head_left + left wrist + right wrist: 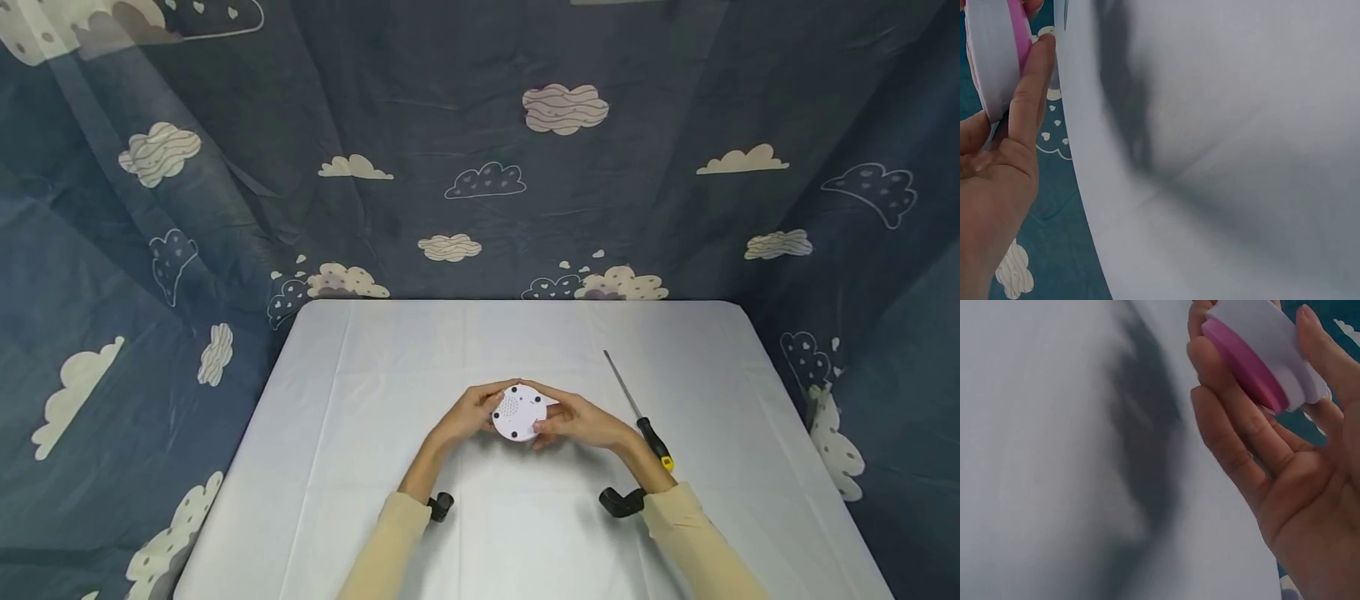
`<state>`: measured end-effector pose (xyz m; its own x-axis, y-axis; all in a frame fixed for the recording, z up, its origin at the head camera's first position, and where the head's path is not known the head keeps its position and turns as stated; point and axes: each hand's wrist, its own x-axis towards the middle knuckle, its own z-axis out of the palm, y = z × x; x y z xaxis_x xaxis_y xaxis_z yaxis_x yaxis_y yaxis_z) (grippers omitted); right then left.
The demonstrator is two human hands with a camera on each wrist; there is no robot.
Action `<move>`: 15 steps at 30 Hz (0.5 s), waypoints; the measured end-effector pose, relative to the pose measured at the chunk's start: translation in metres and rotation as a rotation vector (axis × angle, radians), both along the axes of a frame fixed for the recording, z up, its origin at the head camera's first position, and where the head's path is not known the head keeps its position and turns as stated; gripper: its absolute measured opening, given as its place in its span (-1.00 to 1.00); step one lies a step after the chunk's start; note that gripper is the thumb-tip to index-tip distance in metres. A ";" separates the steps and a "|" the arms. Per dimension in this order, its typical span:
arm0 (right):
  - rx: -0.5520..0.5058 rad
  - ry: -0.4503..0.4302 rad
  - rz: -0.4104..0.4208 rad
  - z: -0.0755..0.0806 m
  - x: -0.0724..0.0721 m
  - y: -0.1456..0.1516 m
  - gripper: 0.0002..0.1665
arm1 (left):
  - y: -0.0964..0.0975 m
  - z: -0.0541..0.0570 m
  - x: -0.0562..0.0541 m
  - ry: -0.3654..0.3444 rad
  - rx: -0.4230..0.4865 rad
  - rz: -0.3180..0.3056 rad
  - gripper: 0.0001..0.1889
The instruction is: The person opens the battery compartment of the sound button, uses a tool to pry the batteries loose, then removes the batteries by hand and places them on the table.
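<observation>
A round white device [519, 412] with a patch of small speaker holes and several dark round spots on its face is held above the table between both hands. Its side shows a white rim [991, 59] with a pink band in the left wrist view. My left hand [467, 414] grips the left edge with thumb and fingers. On the other side my right hand [583, 421] holds the right edge, thumb near the face and fingers behind. In the right wrist view, the pink layer [1244, 365] faces the fingers of that hand. The device's back is mostly hidden.
A screwdriver [651, 435] with a black and yellow handle lies on the white table [375, 358], beside the right forearm. Black wrist-worn pieces [621, 502] stick out below the wrists. A dark blue cloud-patterned curtain [420, 108] surrounds the table's back and sides.
</observation>
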<state>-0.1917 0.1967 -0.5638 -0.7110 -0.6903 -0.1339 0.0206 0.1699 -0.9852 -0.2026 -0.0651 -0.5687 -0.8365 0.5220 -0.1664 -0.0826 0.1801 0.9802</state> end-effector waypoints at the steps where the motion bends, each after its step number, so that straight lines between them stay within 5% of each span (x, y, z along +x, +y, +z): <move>1: -0.011 -0.005 -0.020 -0.002 0.001 0.001 -0.04 | 0.000 -0.002 0.001 -0.004 0.016 0.009 -0.55; 7: -0.087 -0.028 -0.172 -0.014 0.009 0.003 -0.02 | 0.004 -0.009 0.004 -0.036 0.143 0.074 -0.53; 15: -0.011 0.000 -0.157 -0.010 0.015 0.005 0.14 | 0.007 -0.005 0.003 -0.024 0.106 0.034 -0.54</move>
